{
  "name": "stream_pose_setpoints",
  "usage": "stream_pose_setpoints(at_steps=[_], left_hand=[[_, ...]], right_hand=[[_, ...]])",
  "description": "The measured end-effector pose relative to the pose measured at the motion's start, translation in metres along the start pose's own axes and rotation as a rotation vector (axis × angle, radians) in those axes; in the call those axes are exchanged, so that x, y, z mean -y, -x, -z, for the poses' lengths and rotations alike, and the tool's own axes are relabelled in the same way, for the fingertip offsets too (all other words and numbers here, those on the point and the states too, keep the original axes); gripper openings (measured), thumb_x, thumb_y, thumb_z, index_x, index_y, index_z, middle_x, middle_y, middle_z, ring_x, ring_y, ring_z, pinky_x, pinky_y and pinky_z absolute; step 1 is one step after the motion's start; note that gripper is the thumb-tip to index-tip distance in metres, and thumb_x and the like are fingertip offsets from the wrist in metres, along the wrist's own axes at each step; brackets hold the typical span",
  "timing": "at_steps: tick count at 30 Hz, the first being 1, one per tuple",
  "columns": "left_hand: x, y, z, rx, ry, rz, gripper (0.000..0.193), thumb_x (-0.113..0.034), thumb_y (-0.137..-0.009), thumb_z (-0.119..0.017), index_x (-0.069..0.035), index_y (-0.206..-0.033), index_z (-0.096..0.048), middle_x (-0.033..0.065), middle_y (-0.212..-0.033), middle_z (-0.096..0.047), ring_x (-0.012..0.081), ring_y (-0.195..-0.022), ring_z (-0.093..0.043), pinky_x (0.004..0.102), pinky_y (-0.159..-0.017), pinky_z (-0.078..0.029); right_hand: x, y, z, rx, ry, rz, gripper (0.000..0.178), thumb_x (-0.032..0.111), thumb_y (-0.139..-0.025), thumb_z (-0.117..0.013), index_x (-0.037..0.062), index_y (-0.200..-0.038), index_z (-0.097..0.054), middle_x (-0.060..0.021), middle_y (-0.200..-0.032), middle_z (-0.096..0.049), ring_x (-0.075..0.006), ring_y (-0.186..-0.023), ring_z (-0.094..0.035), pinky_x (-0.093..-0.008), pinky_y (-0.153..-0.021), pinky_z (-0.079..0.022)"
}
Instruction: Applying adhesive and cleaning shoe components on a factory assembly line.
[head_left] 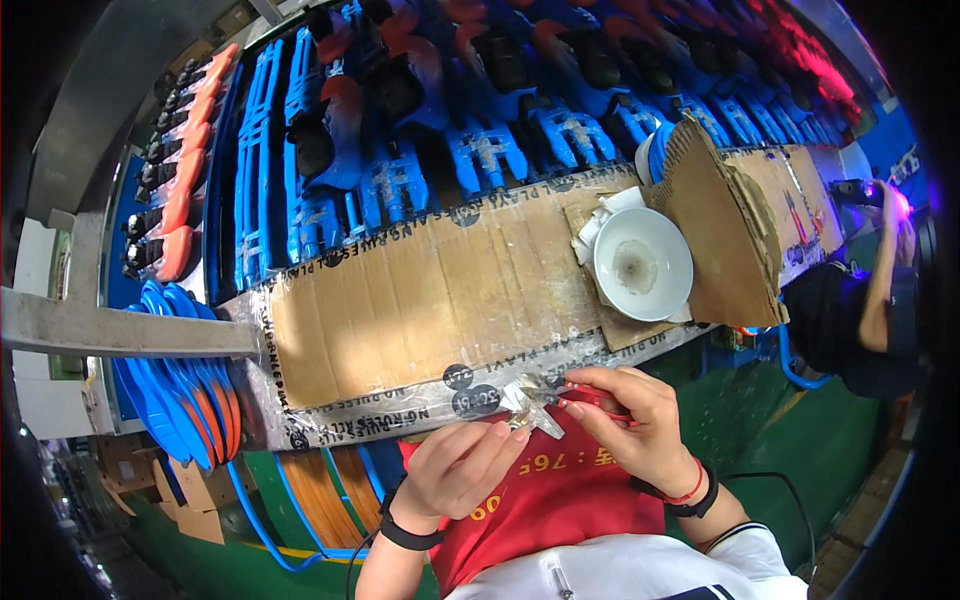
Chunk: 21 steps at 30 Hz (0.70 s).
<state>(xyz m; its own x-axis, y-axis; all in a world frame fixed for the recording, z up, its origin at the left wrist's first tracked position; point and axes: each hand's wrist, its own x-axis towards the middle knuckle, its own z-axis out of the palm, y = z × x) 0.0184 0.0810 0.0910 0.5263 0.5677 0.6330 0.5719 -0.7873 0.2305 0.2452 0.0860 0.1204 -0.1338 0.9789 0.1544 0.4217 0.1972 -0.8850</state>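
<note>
Just in front of my chest, both hands meet over a small, shiny piece that looks like a clear plastic bag (545,424), with white and metallic bits showing at it. Fingers of my left hand (462,468) are closed on its lower left side. My right hand (640,420) pinches at its right side, thumb and forefinger close together. What lies between those fingertips is small, dark and too blurred to name. Both hands are above the near edge of a cardboard-covered bench (430,300).
A white bowl (643,262) with a little residue stands right of centre, beside an upright cardboard sheet (715,220). Blue and orange moulded parts (485,155) fill the far side. A metal bar (130,328) juts in from the left. Another person's arm (880,280) is at far right.
</note>
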Motion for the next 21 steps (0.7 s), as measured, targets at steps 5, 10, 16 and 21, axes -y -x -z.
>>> stream_pose_setpoints(at_steps=[5, 10, 16, 21], left_hand=[[0.006, 0.004, 0.002, -0.014, 0.034, -0.002, 0.030, -0.005, -0.072, -0.074, -0.007, -0.102, -0.072, 0.0041, -0.109, -0.059, 0.0196, -0.089, -0.060, 0.0302, -0.064, -0.054], [0.009, 0.009, 0.004, -0.032, 0.031, 0.018, 0.031, -0.004, -0.072, -0.075, -0.006, -0.103, -0.072, 0.0046, -0.110, -0.059, 0.0196, -0.089, -0.061, 0.0303, -0.064, -0.054], [0.012, 0.014, 0.005, -0.041, 0.028, 0.033, 0.033, -0.003, -0.070, -0.075, -0.005, -0.103, -0.072, 0.0054, -0.113, -0.058, 0.0198, -0.088, -0.060, 0.0299, -0.061, -0.054], [0.013, 0.017, 0.007, -0.033, 0.033, 0.044, 0.032, -0.003, -0.070, -0.075, -0.005, -0.102, -0.072, 0.0053, -0.113, -0.057, 0.0201, -0.086, -0.061, 0.0298, -0.059, -0.053]], right_hand=[[0.003, -0.005, -0.013, -0.043, 0.018, 0.066, 0.033, 0.005, -0.076, -0.078, 0.0028, -0.108, -0.069, -0.0044, -0.066, -0.060, -0.0142, -0.054, -0.052, -0.0275, -0.049, -0.040], [0.007, -0.008, -0.020, 0.068, 0.054, 0.058, 0.033, 0.005, -0.076, -0.078, 0.0030, -0.108, -0.069, -0.0043, -0.068, -0.062, -0.0154, -0.054, -0.052, -0.0281, -0.050, -0.041], [0.012, -0.015, -0.025, 0.091, 0.070, 0.081, 0.033, 0.006, -0.075, -0.079, 0.0031, -0.107, -0.069, -0.0052, -0.067, -0.060, -0.0161, -0.055, -0.052, -0.0281, -0.050, -0.041], [0.012, -0.019, -0.025, 0.089, 0.077, 0.034, 0.032, 0.005, -0.076, -0.078, 0.0029, -0.106, -0.069, -0.0058, -0.067, -0.061, -0.0158, -0.054, -0.054, -0.0278, -0.049, -0.042]])
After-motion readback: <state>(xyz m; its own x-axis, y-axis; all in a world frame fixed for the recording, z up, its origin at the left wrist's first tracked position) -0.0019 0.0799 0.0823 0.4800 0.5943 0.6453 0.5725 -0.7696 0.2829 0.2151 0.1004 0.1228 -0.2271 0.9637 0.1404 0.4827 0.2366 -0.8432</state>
